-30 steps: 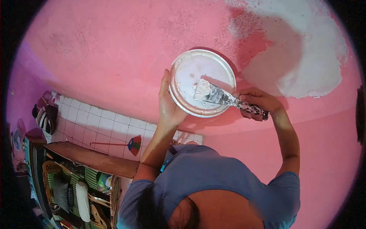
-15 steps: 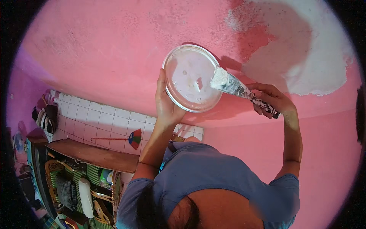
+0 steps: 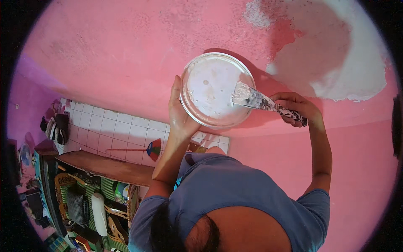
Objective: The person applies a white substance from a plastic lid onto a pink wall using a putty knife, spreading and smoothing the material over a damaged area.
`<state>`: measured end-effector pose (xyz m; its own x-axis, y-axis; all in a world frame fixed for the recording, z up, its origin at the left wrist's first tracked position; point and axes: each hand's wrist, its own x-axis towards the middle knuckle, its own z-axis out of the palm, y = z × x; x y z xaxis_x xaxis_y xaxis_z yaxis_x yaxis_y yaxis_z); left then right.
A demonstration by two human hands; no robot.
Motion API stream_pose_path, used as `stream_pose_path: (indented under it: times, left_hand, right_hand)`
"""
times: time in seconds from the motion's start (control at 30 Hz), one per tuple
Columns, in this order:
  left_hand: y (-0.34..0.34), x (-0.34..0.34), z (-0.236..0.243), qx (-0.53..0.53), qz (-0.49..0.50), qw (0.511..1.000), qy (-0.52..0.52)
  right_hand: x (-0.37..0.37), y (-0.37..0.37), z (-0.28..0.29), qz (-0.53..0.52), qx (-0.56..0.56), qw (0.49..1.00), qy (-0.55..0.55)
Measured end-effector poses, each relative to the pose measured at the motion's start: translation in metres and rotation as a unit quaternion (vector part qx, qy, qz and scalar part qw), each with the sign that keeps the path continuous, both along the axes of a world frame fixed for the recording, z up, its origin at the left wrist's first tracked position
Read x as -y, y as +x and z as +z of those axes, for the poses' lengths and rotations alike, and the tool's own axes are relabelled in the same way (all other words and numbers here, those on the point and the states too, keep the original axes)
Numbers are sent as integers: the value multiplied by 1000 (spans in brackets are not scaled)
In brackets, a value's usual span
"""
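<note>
My left hand (image 3: 181, 113) grips a round whitish lid (image 3: 205, 94) by its left and lower edge, thumb along the rim. Smears and small specks of white paste mark the lid's face. In my right hand (image 3: 300, 107) is a putty knife (image 3: 264, 101), its handle stained with dark and white spots. A lump of white putty (image 3: 242, 91) sits on the blade's end, which lies over the right part of the lid. Whether blade and lid touch, I cannot tell. Behind them rises a pink wall (image 3: 126, 63) with a large whitish-grey patch (image 3: 365, 63).
White floor tiles (image 3: 126, 130) run along the wall's foot, with a multicoloured broom (image 3: 153, 149) lying on them. A brown wooden board or cabinet top (image 3: 105, 166) is at lower left, beside a green-striped bench (image 3: 92, 189) with cushions. Bags (image 3: 56, 126) stand by the far left wall.
The lid has moved slightly right and down and tilted, catching more light. The putty knife's blade now reaches further over the lid, and its lump of putty looks flatter.
</note>
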<state>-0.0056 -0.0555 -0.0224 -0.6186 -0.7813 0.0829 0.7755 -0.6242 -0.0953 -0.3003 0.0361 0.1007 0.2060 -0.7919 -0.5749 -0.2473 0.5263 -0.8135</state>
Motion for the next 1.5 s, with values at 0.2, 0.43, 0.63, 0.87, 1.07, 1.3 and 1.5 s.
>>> stream_pose_path:
  times: [0.2,0.43,0.63,0.87,1.07,1.3,1.5]
  left_hand:
    - [-10,-5,-4,27,3,1000,2]
    - [-11,5,21,-78,-13,996,-36]
    - [-7,15,67,-14,44,998,-48]
    - [0,26,88,-30,64,995,-72]
    - [-5,27,88,-31,85,993,-74]
    - [-7,28,77,-103,60,988,-96]
    - [2,23,76,-34,95,993,-60]
  right_hand:
    - [-4,11,-8,-84,36,996,-5]
    - [2,42,34,-3,-126,964,-233]
    - [18,67,83,-29,-295,865,-405]
    - [56,72,120,-43,-389,792,-468]
    - [70,67,98,-67,-450,722,-522]
    - [90,83,55,-134,-419,657,-612]
    - [96,87,22,-198,-427,613,-634]
